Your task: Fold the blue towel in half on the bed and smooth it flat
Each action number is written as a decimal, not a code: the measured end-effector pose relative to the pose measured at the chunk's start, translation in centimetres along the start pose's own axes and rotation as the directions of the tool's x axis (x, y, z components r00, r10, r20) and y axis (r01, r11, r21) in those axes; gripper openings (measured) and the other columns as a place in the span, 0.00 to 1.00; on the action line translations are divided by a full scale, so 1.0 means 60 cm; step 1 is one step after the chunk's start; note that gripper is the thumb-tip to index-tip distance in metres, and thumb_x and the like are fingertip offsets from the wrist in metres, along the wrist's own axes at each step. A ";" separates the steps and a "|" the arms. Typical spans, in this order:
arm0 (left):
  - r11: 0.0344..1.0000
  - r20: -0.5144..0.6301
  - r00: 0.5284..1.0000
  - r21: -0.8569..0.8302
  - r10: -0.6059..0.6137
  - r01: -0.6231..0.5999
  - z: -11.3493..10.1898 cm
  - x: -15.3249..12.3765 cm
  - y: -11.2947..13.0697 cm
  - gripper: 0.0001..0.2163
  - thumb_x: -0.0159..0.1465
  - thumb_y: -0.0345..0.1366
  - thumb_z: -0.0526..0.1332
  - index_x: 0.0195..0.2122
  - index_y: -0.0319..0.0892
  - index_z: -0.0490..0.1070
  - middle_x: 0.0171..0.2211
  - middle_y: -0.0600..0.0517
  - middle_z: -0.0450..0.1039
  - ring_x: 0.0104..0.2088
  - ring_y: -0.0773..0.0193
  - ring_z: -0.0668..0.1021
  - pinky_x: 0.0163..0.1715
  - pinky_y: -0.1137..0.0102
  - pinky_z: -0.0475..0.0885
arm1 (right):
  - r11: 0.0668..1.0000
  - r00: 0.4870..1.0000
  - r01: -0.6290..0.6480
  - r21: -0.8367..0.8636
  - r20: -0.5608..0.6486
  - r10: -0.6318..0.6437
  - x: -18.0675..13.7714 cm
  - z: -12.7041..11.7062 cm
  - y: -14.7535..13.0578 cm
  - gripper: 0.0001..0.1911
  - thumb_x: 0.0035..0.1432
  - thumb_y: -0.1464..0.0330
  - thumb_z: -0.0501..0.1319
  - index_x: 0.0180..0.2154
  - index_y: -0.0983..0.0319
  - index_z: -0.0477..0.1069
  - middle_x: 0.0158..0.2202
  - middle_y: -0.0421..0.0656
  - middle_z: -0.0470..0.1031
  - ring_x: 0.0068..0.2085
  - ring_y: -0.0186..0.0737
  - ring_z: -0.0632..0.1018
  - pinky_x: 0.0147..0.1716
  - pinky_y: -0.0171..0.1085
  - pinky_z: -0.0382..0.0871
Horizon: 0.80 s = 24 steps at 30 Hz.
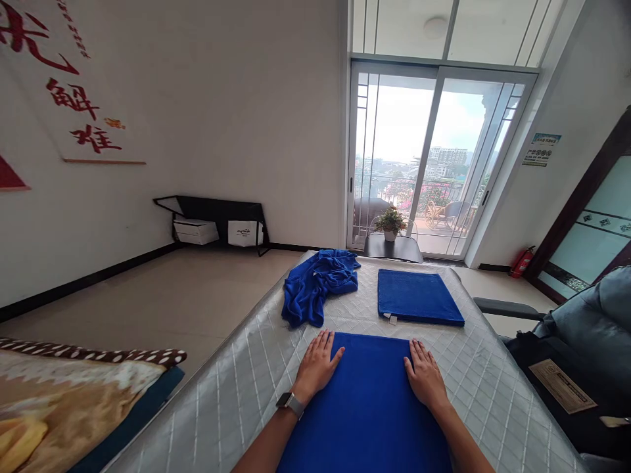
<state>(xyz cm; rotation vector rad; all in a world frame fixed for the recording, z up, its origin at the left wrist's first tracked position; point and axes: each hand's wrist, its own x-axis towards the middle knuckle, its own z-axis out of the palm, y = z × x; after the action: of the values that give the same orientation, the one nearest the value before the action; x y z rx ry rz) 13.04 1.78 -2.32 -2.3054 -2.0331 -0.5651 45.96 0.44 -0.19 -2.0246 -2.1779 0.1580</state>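
A folded blue towel (367, 394) lies flat on the quilted grey surface (236, 387) right in front of me. My left hand (316, 365) rests flat on its left edge, fingers stretched out, a watch on the wrist. My right hand (424, 376) lies flat on its right side, fingers together and extended. Farther back sits a second, neatly folded blue towel (418, 297) with a small white tag. To its left lies a crumpled heap of blue towels (318, 284).
A small dark table with a potted plant (391, 223) stands past the far end, before a glass sliding door (434, 157). A dark grey chair (586, 348) is at the right. A patterned cushion (73, 394) lies at the lower left. Bare tiled floor stretches left.
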 end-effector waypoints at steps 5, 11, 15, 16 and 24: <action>1.000 0.023 1.000 0.011 -0.006 0.005 -0.003 -0.001 0.003 0.36 0.72 0.57 0.40 0.70 0.33 0.57 0.71 0.39 0.55 0.71 0.51 0.57 0.70 0.53 0.54 | 1.000 1.000 -0.008 -0.009 0.008 0.008 0.001 0.000 0.000 0.35 0.70 0.57 0.39 0.72 0.66 0.47 0.74 0.43 0.46 0.74 0.39 0.47 0.71 0.44 0.38; 0.999 -0.003 1.000 0.035 -0.001 0.001 -0.001 -0.001 0.003 0.34 0.73 0.56 0.41 0.70 0.35 0.57 0.71 0.41 0.57 0.71 0.52 0.58 0.69 0.55 0.56 | 1.000 1.000 -0.012 -0.007 0.016 0.012 0.002 0.002 0.000 0.36 0.69 0.57 0.39 0.72 0.67 0.46 0.74 0.44 0.45 0.74 0.39 0.46 0.71 0.44 0.36; 0.998 -0.005 1.000 0.057 0.002 -0.001 0.001 0.000 0.002 0.35 0.73 0.57 0.40 0.70 0.36 0.57 0.70 0.41 0.58 0.71 0.53 0.59 0.69 0.56 0.56 | 1.000 1.000 -0.015 0.015 0.006 0.015 0.002 0.004 0.000 0.36 0.70 0.57 0.39 0.72 0.67 0.46 0.74 0.45 0.46 0.74 0.40 0.46 0.71 0.44 0.36; 0.998 -0.004 1.000 0.064 0.002 -0.002 0.001 0.000 0.002 0.35 0.73 0.57 0.40 0.70 0.36 0.57 0.70 0.41 0.58 0.71 0.53 0.59 0.69 0.56 0.56 | 1.000 1.000 -0.014 0.019 0.004 0.014 0.002 0.004 0.000 0.36 0.70 0.57 0.39 0.72 0.67 0.46 0.74 0.45 0.46 0.74 0.40 0.46 0.71 0.44 0.36; 0.989 -0.002 0.998 0.135 0.062 -0.061 0.021 0.002 -0.011 0.32 0.73 0.54 0.41 0.70 0.37 0.58 0.70 0.41 0.58 0.71 0.52 0.59 0.68 0.54 0.57 | 0.999 1.000 -0.012 0.033 -0.004 0.012 -0.001 -0.001 -0.002 0.35 0.70 0.57 0.39 0.72 0.67 0.46 0.74 0.45 0.46 0.74 0.40 0.47 0.71 0.44 0.36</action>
<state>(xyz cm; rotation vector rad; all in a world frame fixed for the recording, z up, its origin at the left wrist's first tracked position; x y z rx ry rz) 12.74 2.32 -3.63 -2.2761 -1.9246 -0.4175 45.84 0.34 -0.13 -2.0190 -2.1460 0.1893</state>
